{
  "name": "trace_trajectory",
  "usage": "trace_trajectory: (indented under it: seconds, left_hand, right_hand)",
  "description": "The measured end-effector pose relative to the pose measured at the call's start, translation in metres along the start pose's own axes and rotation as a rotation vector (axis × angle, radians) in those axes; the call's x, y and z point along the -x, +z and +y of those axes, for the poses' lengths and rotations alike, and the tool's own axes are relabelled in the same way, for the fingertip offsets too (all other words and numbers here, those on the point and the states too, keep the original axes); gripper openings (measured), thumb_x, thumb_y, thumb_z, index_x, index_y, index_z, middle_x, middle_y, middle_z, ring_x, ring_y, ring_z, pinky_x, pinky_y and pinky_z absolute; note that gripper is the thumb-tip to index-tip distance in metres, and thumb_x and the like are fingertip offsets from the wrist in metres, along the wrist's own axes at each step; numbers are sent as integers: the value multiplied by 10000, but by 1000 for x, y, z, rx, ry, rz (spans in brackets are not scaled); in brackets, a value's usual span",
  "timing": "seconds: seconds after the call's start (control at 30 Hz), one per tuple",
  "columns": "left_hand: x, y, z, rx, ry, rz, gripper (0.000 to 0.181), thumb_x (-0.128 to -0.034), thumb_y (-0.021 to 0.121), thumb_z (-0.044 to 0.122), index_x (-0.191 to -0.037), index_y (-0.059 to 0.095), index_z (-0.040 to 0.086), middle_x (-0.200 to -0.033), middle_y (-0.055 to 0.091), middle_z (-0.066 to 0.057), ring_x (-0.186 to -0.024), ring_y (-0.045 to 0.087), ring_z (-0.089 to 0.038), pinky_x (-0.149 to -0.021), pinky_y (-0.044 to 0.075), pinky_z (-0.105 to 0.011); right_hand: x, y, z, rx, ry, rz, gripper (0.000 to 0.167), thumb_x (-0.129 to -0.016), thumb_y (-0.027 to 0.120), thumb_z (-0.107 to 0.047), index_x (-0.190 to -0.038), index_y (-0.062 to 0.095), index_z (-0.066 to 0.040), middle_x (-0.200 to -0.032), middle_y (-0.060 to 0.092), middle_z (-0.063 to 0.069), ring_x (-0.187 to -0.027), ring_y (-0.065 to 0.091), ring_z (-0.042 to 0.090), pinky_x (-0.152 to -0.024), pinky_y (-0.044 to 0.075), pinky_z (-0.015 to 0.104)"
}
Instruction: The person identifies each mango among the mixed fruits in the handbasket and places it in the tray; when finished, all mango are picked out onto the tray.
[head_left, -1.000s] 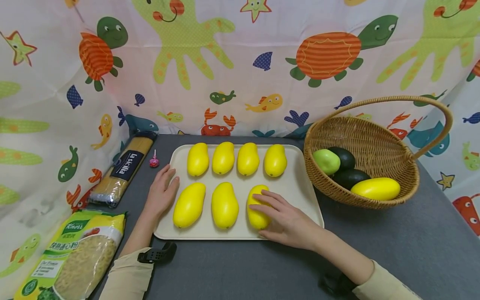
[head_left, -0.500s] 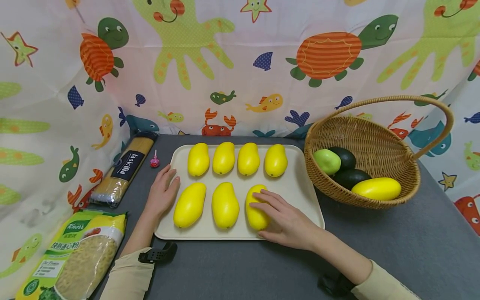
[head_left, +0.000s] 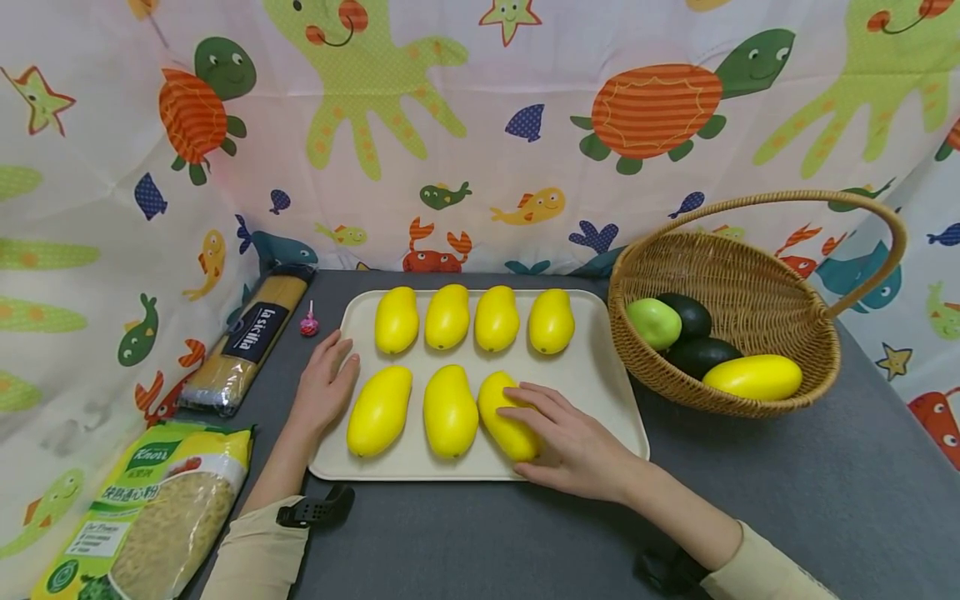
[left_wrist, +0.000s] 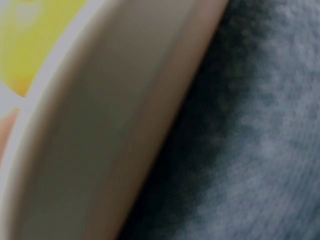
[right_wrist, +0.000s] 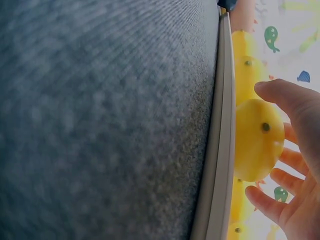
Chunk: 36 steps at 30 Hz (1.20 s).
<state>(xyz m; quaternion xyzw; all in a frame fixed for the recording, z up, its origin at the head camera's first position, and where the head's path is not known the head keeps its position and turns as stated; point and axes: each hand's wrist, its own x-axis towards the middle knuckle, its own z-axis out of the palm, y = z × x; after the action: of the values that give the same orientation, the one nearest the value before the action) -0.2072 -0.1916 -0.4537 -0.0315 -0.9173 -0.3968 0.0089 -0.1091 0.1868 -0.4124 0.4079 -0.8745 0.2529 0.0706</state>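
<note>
In the head view, a cream tray [head_left: 592,392] holds two rows of yellow mangoes. My right hand [head_left: 573,437] touches the rightmost mango [head_left: 498,408] of the near row, fingers loosely spread over its right side. That mango leans, its far end close to the middle mango [head_left: 450,412]. In the right wrist view, the fingers [right_wrist: 295,160] lie behind the mango [right_wrist: 257,145], and the thumb reaches past its near end. My left hand [head_left: 322,387] rests at the tray's left rim with relaxed fingers; the left wrist view shows mostly the tray's side [left_wrist: 100,120].
A wicker basket [head_left: 750,275] at right holds a green fruit [head_left: 652,323], two dark fruits [head_left: 697,354] and a long yellow fruit [head_left: 753,378]. Spaghetti [head_left: 251,333], a lollipop [head_left: 308,322] and a bag of pasta [head_left: 161,508] lie left. A printed curtain [head_left: 480,167] stands behind.
The near-row mango under my right hand has turned, its far end swinging left toward the middle mango. My right hand has barely shifted left; the left hand stays in place.
</note>
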Motion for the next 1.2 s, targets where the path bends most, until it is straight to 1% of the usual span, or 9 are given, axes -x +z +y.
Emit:
trace_trajectory:
  seconds: [0.23,0.37,0.53,0.67,0.87,1.2]
  left_hand:
    - [0,1,-1,8,-13,-7,575,-1028,410,396,-1485,383,47,-1605,186,-97,-1437,211,-379,-1128,176,-608]
    - [1,1,0,6,-13,-5,573,-1028,408,394,-1483,385,47,-1604,189,-98,-1435,214,-381,-1128,178,-608]
    - [1,1,0,2,-11,-5,570,-1028,406,392,-1481,389,46,-1604,190,-101,-1435,215,-383,-1128,179,-607]
    - [1,1,0,1,-18,-8,575,-1028,401,399,-1484,385,49,-1606,183,-97,-1436,211,-383,-1126,179,-613]
    - [1,0,0,1,-15,-8,574,-1029,397,405,-1484,389,55,-1607,184,-93,-1435,212,-385,-1125,178,-615]
    - [1,-1,2,8,-16,-12,564,-1028,406,399,-1473,403,51,-1607,183,-93,-1435,208,-388,-1121,174,-625]
  right_hand:
    - [1,1,-2,-8,-21,23,668,-824,772,-360,-1400,499,-159,-1498,388,66,-1367,373,228,-1014,452,426]
    - [2,1,-4,-7,-19,33,664,-817,766,-339,-1398,499,-158,-1483,406,66,-1344,397,211,-993,471,406]
    - [1,1,-6,2,-3,46,649,-812,757,-296,-1394,502,-164,-1465,429,62,-1326,415,200,-983,478,405]
    - [1,0,-6,10,8,60,631,-816,753,-302,-1383,511,-169,-1454,444,52,-1315,426,193,-986,475,404]
    - [0,1,-6,23,3,78,624,-800,772,-306,-1359,534,-165,-1435,464,53,-1305,434,192,-979,479,405]
    - [-2,1,-6,22,3,88,623,-791,786,-322,-1346,549,-167,-1423,478,46,-1300,439,184,-990,471,401]
